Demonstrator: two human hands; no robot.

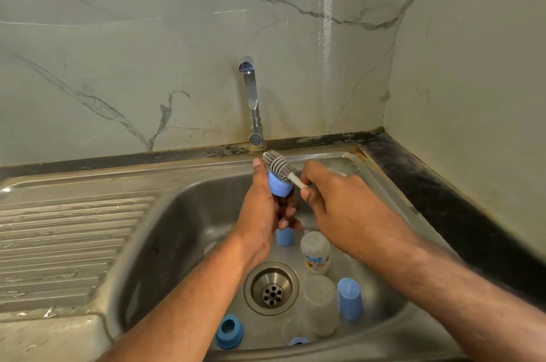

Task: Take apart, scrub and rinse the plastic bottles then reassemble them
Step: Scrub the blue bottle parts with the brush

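Over a stainless-steel sink basin [183, 231], a person's left hand [263, 213] grips a blue plastic bottle collar [279, 185] with curled fingers, holding it up just in front of the chrome tap [252, 101]. The right hand [339, 202] pinches the white handle of a grey silicone bottle brush [279, 163], whose bristled head lies across the top of the collar and touches it. The two hands are close together, the right thumb just beside the left hand's fingers.

Below them, on the basin floor, the other bottle parts lie scattered around the round metal drain strainer [271, 287]. A clear plastic bottle with a printed label [315, 252] lies to the right of the drain, and a second, unprinted translucent bottle body [320, 305] lies nearer the camera, just beside it. A blue cylindrical cap [350, 298] stands at the right of that body, and another blue cap [284, 236] shows just beneath the left hand. A blue threaded ring [230, 330] rests near the front wall of the basin, left of the drain. A small clear piece [291, 329] and a blue fragment [298, 341] at the front edge are too indistinct to identify. To the left, the ribbed steel draining board [68, 243] extends from the basin; behind it rises a marble-patterned wall [147, 51].
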